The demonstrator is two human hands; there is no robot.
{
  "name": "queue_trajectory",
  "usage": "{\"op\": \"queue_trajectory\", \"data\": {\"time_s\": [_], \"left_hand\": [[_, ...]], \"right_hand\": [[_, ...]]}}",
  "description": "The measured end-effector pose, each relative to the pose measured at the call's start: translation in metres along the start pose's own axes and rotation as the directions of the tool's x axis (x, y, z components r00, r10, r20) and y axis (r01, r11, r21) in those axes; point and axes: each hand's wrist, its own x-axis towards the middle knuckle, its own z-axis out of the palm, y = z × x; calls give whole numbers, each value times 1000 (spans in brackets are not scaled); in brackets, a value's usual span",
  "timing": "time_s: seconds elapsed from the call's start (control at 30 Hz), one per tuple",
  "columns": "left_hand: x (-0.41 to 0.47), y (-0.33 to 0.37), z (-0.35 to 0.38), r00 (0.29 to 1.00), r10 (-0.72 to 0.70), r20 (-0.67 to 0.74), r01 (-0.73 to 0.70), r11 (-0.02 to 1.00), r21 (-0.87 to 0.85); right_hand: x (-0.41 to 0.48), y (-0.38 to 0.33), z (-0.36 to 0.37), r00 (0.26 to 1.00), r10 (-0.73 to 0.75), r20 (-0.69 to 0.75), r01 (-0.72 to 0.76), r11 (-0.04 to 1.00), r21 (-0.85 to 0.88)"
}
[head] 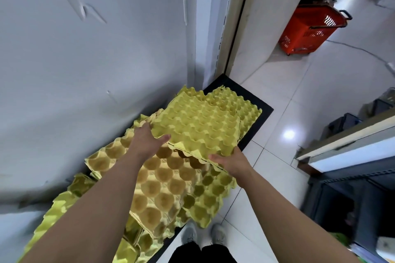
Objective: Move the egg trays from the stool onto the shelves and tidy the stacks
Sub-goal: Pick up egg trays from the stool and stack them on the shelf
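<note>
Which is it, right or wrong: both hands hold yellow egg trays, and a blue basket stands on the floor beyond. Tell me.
Wrong in one respect: the head view shows the basket is red, not blue. The left hand and right hand do hold yellow egg trays, and the basket stands on the floor beyond.

The left hand (147, 142) and right hand (233, 161) grip a thin stack of yellow egg trays (198, 124) at its near corners. Under it, more trays (162, 183) lie in skewed piles on a black platform (255, 105) whose left edge runs along the white wall (85, 70). A red basket (307, 30) stands on the tiled floor (295, 92) beyond the platform's far corner.
</note>
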Motion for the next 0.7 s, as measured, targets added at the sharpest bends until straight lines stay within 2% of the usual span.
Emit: {"op": "queue_trajectory", "data": {"time_s": [0.13, 0.27, 0.47, 0.7], "left_hand": [[-10, 8, -1, 999, 1, -42, -4, 999, -54], [-30, 20, -7, 992, 10, -122, -26, 991, -133], [-93, 34, -23, 952, -33, -304, -60, 955, -292], [-198, 34, -23, 840, -225, -494, -48, 876, -480]], "right_hand": [[-7, 1, -3, 999, -25, 23, 21, 984, 177], [-21, -4, -11, 997, -76, 32, 66, 969, 240], [-42, -20, -43, 947, -322, 0, 320, 942, 102], [-84, -43, -72, 806, -570, 156, 590, 796, -135]]}}
